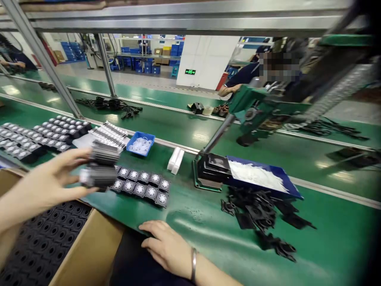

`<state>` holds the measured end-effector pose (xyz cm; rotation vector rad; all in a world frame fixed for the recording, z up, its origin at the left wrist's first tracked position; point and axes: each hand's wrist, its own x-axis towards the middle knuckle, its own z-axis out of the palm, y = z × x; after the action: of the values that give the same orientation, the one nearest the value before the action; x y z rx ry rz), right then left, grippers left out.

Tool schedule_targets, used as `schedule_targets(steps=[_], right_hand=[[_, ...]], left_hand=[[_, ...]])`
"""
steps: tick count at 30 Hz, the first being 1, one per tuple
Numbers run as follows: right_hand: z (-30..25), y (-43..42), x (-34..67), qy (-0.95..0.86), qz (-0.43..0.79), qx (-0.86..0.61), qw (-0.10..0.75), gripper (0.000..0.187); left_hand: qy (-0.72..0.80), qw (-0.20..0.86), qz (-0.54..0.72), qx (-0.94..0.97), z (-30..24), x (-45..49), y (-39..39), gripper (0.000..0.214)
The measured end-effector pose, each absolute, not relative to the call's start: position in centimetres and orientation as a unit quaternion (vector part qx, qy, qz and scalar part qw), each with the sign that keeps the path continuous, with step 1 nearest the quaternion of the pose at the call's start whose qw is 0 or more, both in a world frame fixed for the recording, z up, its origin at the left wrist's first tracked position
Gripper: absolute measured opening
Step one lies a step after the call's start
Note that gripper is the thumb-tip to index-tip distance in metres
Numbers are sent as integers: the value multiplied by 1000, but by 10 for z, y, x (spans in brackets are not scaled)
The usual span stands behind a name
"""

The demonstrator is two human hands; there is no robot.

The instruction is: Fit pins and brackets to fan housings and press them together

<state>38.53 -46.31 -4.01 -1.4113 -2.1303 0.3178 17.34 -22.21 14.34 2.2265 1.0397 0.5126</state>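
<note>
My left hand (56,178) is lifted over the near left edge of the bench, fingers and thumb clamped around two black ribbed blocks (102,167). They are blurred; a pale round end shows at the lower one, so they may be stacks of small fans. Just beyond them, rows of small black fans (139,184) with white impellers lie on the green bench top. My right hand (169,246), a metal bangle at its wrist, rests at the bench's front edge with fingers stretched out and nothing in it.
Below my left arm stands a cardboard box (89,246) of black parts. More fans (44,137) fill the far left. A blue tray (140,143) holds clear rings. Right are a green press (253,107), a blue bin (285,182) of white pieces and loose black parts (256,214). Co-workers sit opposite.
</note>
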Motion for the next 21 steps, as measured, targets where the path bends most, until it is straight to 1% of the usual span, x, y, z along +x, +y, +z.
schedule_targets(steps=[1, 2, 3, 4, 6, 8, 10, 12, 14, 16, 18, 21], right_hand=[[-41, -476, 393, -771, 123, -544, 309, 19], [-42, -491, 402, -742, 123, -567, 336, 20], [-44, -505, 412, -706, 119, -597, 362, 21], [-46, -520, 422, -665, 110, -628, 388, 21], [-52, -548, 442, -571, 82, -688, 441, 19], [-59, -572, 459, -475, 55, -736, 480, 16], [-64, -590, 470, -401, 39, -767, 500, 14], [-67, -600, 476, -363, 42, -779, 509, 14], [-66, -604, 477, -353, 54, -774, 523, 18], [-63, -601, 476, -354, 67, -762, 539, 29], [-59, -595, 475, -364, 80, -750, 547, 46], [-54, -584, 476, -401, 109, -744, 523, 73]], left_hand=[[321, 355, 174, 860, 144, 205, -243, 66], [249, 369, 136, 885, 143, 236, -264, 60], [171, 359, 110, 911, 139, 267, -286, 59], [104, 344, 79, 930, 133, 296, -306, 63], [39, 321, 5, 946, 114, 346, -345, 70], [16, 256, -70, 964, 89, 383, -377, 71], [25, 171, -128, 977, 68, 405, -400, 69], [52, 107, -155, 981, 55, 417, -412, 70], [72, 77, -157, 982, 50, 423, -417, 73], [78, 63, -159, 982, 50, 424, -418, 74], [71, 53, -158, 983, 52, 424, -417, 72], [61, 55, -168, 982, 56, 424, -414, 78]])
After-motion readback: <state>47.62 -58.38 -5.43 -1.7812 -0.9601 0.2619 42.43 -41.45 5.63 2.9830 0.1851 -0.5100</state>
